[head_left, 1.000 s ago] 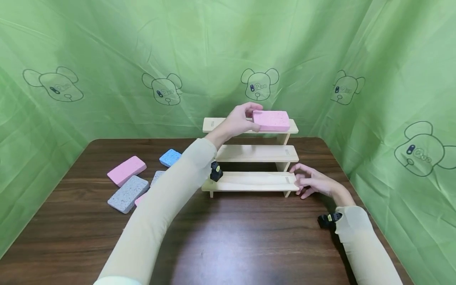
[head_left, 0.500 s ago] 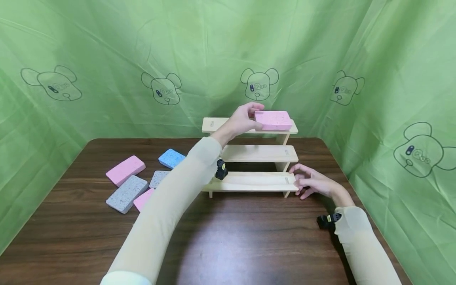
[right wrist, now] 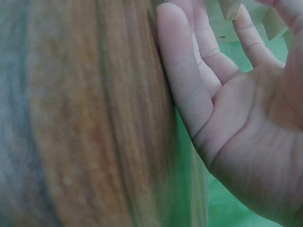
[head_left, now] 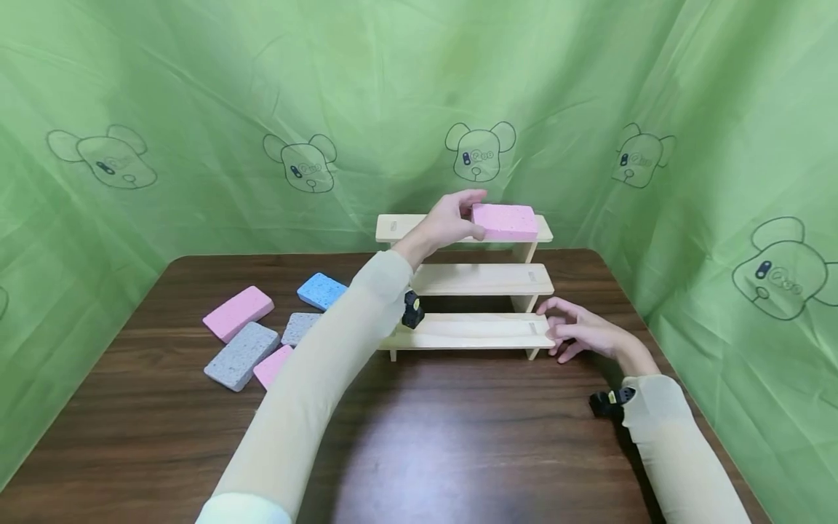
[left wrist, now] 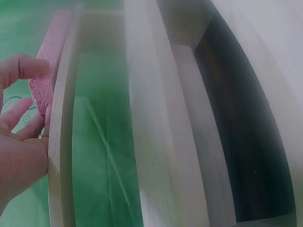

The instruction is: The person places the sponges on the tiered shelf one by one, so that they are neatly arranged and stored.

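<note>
In the head view a three-tier pale wooden shelf [head_left: 481,279] stands on the table. A pink sponge [head_left: 504,223] lies at the right part of its top tier. My left hand [head_left: 448,220] pinches the sponge's left end, with the thumb in front and the fingers behind. The left wrist view shows the thumb on the porous pink sponge [left wrist: 49,61], right above the shelf edge. At the right end of the lowest tier is my right hand [head_left: 585,333], fingers loosely bent and fingertips at the board's end. Its palm faces the right wrist view, holding nothing.
On the left of the dark wooden table [head_left: 419,444] lie a pink sponge [head_left: 238,314], a large grey sponge [head_left: 242,356], a smaller grey sponge [head_left: 300,327], a small pink sponge [head_left: 272,365] and a blue sponge [head_left: 321,291]. Green cloth [head_left: 393,87] surrounds the table.
My left hand has shifted slightly right along the top tier with the pink sponge, uncovering more of the sponges on the left. The right hand stays at the lowest tier's end.
</note>
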Demonstrator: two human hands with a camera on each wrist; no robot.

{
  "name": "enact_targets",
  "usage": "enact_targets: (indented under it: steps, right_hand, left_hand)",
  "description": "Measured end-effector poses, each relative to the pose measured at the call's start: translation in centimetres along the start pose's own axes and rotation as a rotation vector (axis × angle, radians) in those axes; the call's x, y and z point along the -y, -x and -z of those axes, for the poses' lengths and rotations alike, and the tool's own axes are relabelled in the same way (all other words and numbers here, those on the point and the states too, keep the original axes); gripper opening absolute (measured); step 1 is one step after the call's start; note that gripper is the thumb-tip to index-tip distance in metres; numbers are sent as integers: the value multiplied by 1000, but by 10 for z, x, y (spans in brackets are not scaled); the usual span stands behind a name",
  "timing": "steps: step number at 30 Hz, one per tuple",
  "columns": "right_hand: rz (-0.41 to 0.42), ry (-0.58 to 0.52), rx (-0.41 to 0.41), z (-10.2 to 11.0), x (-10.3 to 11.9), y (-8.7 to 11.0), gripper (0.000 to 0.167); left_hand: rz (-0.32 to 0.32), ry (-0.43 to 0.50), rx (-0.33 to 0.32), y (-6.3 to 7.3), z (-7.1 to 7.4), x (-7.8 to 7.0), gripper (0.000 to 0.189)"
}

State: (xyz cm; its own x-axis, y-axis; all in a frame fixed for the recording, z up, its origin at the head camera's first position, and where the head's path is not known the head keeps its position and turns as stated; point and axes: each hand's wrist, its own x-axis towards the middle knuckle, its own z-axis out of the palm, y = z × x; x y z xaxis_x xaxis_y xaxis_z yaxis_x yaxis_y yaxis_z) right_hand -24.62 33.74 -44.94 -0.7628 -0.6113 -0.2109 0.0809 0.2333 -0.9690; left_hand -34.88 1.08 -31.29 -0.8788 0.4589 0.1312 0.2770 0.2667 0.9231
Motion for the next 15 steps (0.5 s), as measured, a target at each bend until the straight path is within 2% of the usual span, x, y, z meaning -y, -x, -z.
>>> enact_targets:
  steps: [8, 15]
  right_hand:
    - [-13, 4, 0, 0, 3, -9, 41]
    - [-11, 10, 19, 2, 3, -9, 38]
  left_hand:
    - [33, 3, -15, 3, 6, 0, 84]
    - [48, 23, -37, 4, 4, -2, 83]
